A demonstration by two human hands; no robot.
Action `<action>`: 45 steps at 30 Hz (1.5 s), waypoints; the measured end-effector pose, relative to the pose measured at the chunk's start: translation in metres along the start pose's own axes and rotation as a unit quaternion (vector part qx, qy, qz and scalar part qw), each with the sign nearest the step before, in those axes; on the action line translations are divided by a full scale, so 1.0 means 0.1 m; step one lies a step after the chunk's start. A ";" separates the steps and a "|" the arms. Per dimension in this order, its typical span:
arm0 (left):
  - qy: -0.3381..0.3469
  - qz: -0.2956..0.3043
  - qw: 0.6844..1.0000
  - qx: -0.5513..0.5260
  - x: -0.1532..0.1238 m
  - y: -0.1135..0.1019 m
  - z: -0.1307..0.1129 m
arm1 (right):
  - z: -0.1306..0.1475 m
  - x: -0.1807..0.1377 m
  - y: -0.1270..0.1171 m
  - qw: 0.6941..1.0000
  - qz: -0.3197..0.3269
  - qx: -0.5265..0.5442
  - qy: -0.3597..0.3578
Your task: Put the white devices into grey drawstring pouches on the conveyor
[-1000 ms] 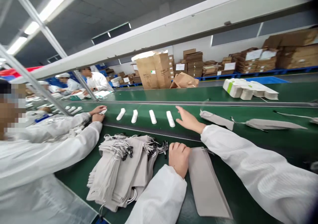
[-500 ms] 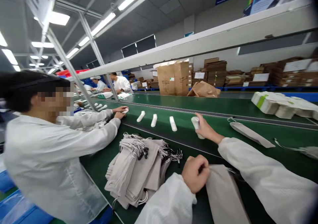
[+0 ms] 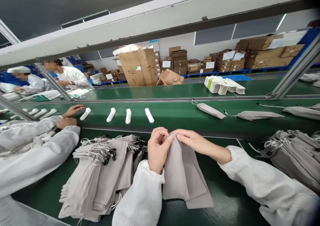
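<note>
A grey cloth pouch (image 3: pixel 173 176) hangs down between my hands, its lower end against the green work surface. A second grey cloth layer (image 3: pixel 196 182) shows just behind it; I cannot tell if it is another pouch. My left hand (image 3: pixel 158 149) pinches the pouch's top edge between thumb and fingers. My right hand (image 3: pixel 191 140) grips the same top edge from the other side, fingers over it. No white handheld device shows in my right hand; the pouch's mouth is hidden by my fingers. Left of my hands lies a pile of grey drawstring pouches (image 3: pixel 100 182).
Several white devices, one of them a white device (image 3: pixel 149 115), lie on the green conveyor belt (image 3: pixel 172 119). Filled pouches (image 3: pixel 211 110) lie farther right, above another pouch pile (image 3: pixel 292 156). A co-worker's hands (image 3: pixel 71 116) are at the left. White cartons (image 3: pixel 223 85) stand behind.
My right hand has come back from the belt, where it held a white device, to the pouch beside my left hand. The view has turned right.
</note>
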State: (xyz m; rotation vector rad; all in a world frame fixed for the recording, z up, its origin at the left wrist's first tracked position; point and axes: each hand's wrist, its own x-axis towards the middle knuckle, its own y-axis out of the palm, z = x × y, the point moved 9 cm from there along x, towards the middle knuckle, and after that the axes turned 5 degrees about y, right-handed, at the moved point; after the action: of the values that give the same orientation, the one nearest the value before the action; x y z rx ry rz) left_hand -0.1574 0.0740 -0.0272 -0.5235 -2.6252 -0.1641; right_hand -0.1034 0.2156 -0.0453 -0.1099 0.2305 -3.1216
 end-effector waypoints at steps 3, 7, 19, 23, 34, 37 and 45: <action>-0.084 -0.053 0.992 -0.073 0.01 -0.14 0.14 | 0.17 -0.20 -0.26 0.985 -0.052 0.160 0.025; -0.069 -0.005 0.997 -0.026 0.01 -0.07 0.32 | 0.61 -0.26 -0.79 0.953 -0.163 0.250 -0.062; 0.008 0.127 0.934 0.333 -0.21 0.21 1.03 | -0.23 1.66 -0.25 0.894 -0.106 -0.434 0.036; 0.040 0.142 0.928 0.343 -0.24 0.27 0.93 | -0.58 2.11 0.14 0.875 -0.088 -0.465 0.102; 0.022 0.168 0.978 0.117 -0.14 0.20 0.74 | -0.49 1.67 -0.33 0.929 -0.118 -0.347 0.049; 0.003 0.162 0.985 0.065 -0.07 0.17 0.67 | -0.29 1.21 -0.47 0.980 -0.125 -0.155 0.004; 0.022 0.072 0.997 -0.004 0.00 0.15 0.29 | -0.16 0.29 -0.14 0.997 -0.057 -0.010 -0.050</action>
State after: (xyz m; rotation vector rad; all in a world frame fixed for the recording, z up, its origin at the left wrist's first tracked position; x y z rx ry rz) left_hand -0.1640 0.0939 -0.0528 -0.7009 -2.5332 -0.1384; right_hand -0.1336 0.2318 -0.0572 -0.2872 0.2631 -3.2148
